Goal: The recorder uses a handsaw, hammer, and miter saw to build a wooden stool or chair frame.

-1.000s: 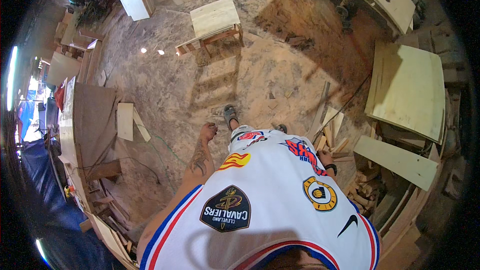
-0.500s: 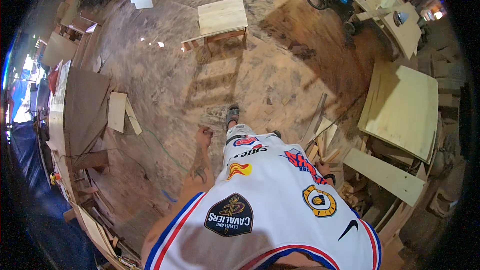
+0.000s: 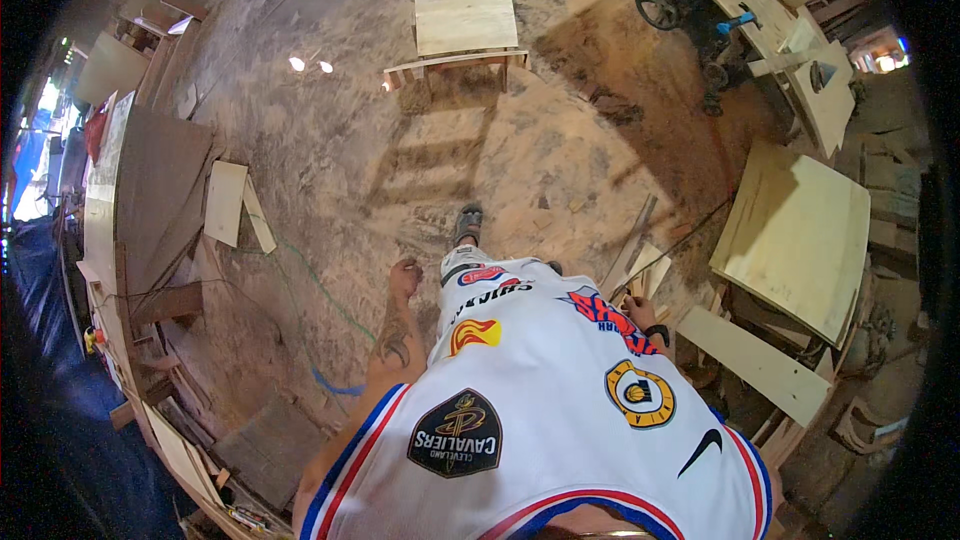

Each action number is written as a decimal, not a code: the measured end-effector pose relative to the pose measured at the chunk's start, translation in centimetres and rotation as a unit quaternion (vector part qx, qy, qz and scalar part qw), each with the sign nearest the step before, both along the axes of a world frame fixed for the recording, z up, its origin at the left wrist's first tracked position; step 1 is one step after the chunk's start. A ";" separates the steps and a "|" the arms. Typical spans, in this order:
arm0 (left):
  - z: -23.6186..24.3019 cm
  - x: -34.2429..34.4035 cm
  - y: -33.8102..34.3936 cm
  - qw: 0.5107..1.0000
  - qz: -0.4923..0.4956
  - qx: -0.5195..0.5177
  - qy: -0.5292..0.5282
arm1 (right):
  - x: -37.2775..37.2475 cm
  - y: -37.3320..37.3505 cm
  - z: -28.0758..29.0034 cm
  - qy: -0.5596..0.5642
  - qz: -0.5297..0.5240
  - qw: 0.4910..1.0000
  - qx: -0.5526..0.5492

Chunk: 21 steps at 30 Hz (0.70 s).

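Observation:
Low at my left side hangs my left hand (image 3: 405, 278), its fingers loosely curled and nothing visible in them. Sawdust-covered floor (image 3: 335, 230) lies below it. On the other side, my right hand (image 3: 638, 313), with a dark band at the wrist, shows partly past my white sleeveless jersey (image 3: 550, 390). Its fingers are small and partly hidden. Nearest to that hand are loose wood strips (image 3: 650, 272) and a long pale board (image 3: 755, 365). One sandalled foot (image 3: 467, 224) is forward on the floor.
Ahead stands a small wooden piece with a pale panel top (image 3: 465, 20). A stack of plywood sheets (image 3: 795, 240) is at the right, and a workbench holding a blue-handled tool (image 3: 737, 22) at the far right. Two board offcuts (image 3: 226, 202) lean at left; a green cord (image 3: 315, 280) crosses the floor.
The view has shifted slightly. My right hand has come further out from behind the jersey. My left hand still hangs at my side.

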State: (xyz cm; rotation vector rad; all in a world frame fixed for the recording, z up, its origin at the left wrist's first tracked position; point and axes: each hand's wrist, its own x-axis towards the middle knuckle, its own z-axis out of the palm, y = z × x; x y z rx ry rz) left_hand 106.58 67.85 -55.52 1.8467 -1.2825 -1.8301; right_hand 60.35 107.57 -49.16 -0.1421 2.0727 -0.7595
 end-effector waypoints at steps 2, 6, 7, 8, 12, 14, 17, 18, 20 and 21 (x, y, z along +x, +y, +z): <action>-2.1 -0.3 -0.4 0.999 0.012 0.021 0.040 | -1.1 0.6 -1.1 -0.001 0.012 1.000 0.000; -7.5 0.3 -3.2 0.997 -0.020 0.006 0.072 | -2.2 2.6 -5.6 0.023 0.006 1.000 0.014; -8.6 2.7 -3.1 0.988 0.016 0.025 0.154 | -1.9 1.0 -5.1 0.013 0.007 1.000 0.002; -8.7 2.6 -2.5 0.987 0.023 0.026 0.158 | -2.1 0.5 -4.5 0.012 -0.003 1.000 0.000; -5.1 -0.6 -0.8 0.997 -0.018 -0.046 0.060 | -2.5 0.6 -3.3 0.027 0.006 1.000 -0.013; -4.4 -0.6 -0.7 0.999 -0.009 -0.032 0.008 | -2.6 0.9 -3.6 0.065 0.066 0.994 0.050; -3.7 -0.5 -0.6 0.999 -0.006 -0.025 0.025 | -1.5 0.4 -2.4 0.055 0.044 0.997 0.010; -2.9 -1.6 -0.4 1.000 0.009 -0.012 0.018 | -1.0 0.5 -1.6 0.059 0.038 0.998 0.000; -2.7 -1.9 -0.4 1.000 0.028 -0.001 0.010 | -0.8 0.7 -1.1 0.065 0.059 0.996 0.006; -2.7 -1.9 -0.5 0.999 0.019 -0.027 0.024 | -0.7 0.8 -0.9 0.070 0.080 0.994 0.014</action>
